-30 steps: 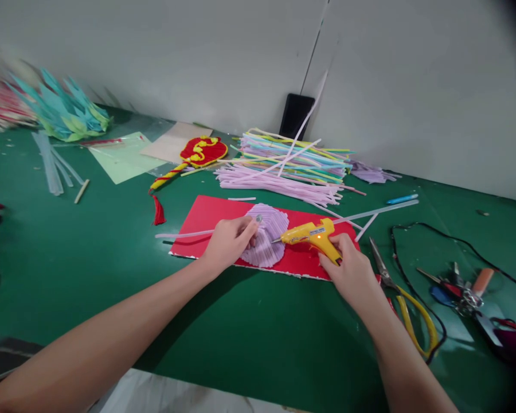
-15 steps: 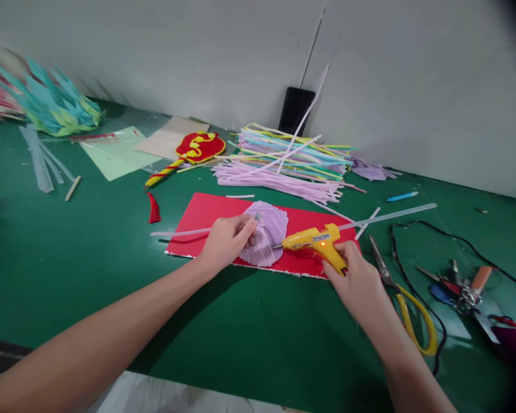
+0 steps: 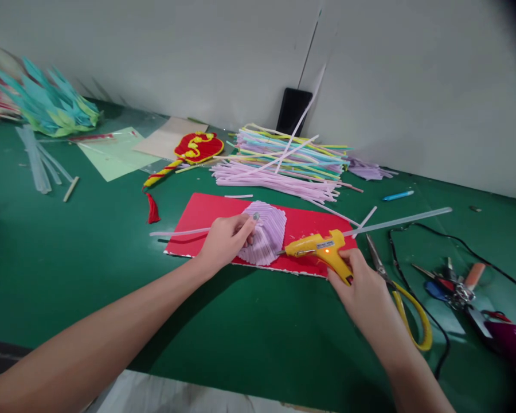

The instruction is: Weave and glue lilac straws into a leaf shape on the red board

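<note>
My left hand (image 3: 229,236) is closed in a pinch over the left part of a lavender, ribbed disc of pipe cleaners (image 3: 270,232). A loose pale lavender pipe cleaner (image 3: 178,233) runs out to the left from under that hand; its other end is hidden by my fingers. In my right hand (image 3: 360,282) is a yellow glue gun (image 3: 313,245), its orange light lit and a long clear glue stick (image 3: 406,220) poking from its back. The nozzle points left, at the disc's lower right edge. Beneath the disc lies a red board (image 3: 202,215).
Behind the board lies a pile of pastel pipe cleaners (image 3: 284,158), with a black phone (image 3: 293,112) leaning on the wall. Yellow-handled scissors (image 3: 415,312), a black cord (image 3: 499,267) and keys (image 3: 460,292) lie right. A red-and-yellow fan-shaped ornament (image 3: 200,147) and glue sticks (image 3: 36,160) lie left.
The glue gun has shifted slightly right and down; its nozzle has gone from over the disc to its lower right edge. My left hand stays nearly in place on the disc.
</note>
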`<action>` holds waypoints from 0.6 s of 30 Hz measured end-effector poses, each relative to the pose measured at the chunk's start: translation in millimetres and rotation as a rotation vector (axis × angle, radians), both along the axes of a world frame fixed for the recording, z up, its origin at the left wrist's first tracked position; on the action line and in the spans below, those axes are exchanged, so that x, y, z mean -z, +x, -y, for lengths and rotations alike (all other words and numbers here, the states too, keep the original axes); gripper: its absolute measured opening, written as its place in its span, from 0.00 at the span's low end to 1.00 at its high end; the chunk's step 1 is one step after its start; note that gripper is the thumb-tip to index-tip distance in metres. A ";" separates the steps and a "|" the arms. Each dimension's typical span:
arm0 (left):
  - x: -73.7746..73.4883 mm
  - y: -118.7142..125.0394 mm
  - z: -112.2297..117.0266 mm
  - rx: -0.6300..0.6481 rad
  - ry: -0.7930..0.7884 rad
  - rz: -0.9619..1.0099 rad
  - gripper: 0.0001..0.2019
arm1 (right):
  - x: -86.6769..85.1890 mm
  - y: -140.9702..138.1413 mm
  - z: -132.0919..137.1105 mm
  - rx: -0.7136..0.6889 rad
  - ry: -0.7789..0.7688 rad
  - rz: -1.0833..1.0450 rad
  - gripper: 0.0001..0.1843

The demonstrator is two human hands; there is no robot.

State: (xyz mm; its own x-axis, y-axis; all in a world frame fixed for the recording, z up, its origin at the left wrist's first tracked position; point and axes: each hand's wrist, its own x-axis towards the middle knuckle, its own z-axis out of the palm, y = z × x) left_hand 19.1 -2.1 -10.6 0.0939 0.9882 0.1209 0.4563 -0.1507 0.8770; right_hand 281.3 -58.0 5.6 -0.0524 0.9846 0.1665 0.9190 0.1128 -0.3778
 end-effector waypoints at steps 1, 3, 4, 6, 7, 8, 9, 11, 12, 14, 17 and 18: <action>-0.2 0.0 0.1 0.000 0.001 -0.009 0.19 | -0.4 0.1 1.1 0.003 0.001 0.000 0.09; -1.3 -0.1 0.5 -0.002 -0.001 -0.029 0.19 | -1.8 0.8 1.2 0.018 0.014 -0.012 0.10; -2.0 -0.2 0.7 0.002 -0.004 -0.043 0.19 | -2.5 2.0 -0.4 0.035 0.028 -0.026 0.12; -3.8 -0.1 1.5 0.019 0.003 -0.086 0.18 | -3.0 7.8 -7.5 0.106 0.051 -0.056 0.18; -4.7 0.1 1.9 0.026 0.017 -0.119 0.18 | -2.3 12.8 -13.0 0.160 0.060 -0.064 0.21; -5.3 0.4 2.5 0.031 0.034 -0.157 0.17 | -1.0 19.2 -19.3 0.222 0.061 -0.060 0.24; -5.7 0.8 3.1 0.032 0.053 -0.197 0.16 | 1.0 26.5 -26.1 0.290 0.064 -0.048 0.26; -5.3 2.0 4.4 0.039 0.086 -0.270 0.15 | 5.7 41.8 -39.0 0.378 0.088 0.014 0.27; -4.6 2.7 5.1 0.050 0.102 -0.306 0.15 | 7.4 47.8 -43.9 0.390 0.083 0.058 0.27; -2.4 4.3 6.6 0.075 0.147 -0.380 0.16 | 7.1 52.0 -49.4 0.384 0.057 0.167 0.29; 0.6 6.7 8.6 0.094 0.236 -0.493 0.18 | -3.0 31.3 -48.3 0.391 0.185 0.267 0.29; 0.9 7.4 9.1 0.106 0.255 -0.523 0.19 | -7.1 17.9 -46.8 0.348 0.261 0.231 0.26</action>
State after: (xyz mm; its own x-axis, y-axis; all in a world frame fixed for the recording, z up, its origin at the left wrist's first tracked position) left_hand 26.5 -11.2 -11.5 0.3017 0.9160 0.2646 0.7895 -0.3956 0.4693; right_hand 299.2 -11.2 12.7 0.2079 0.8771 0.4331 0.9753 -0.1523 -0.1598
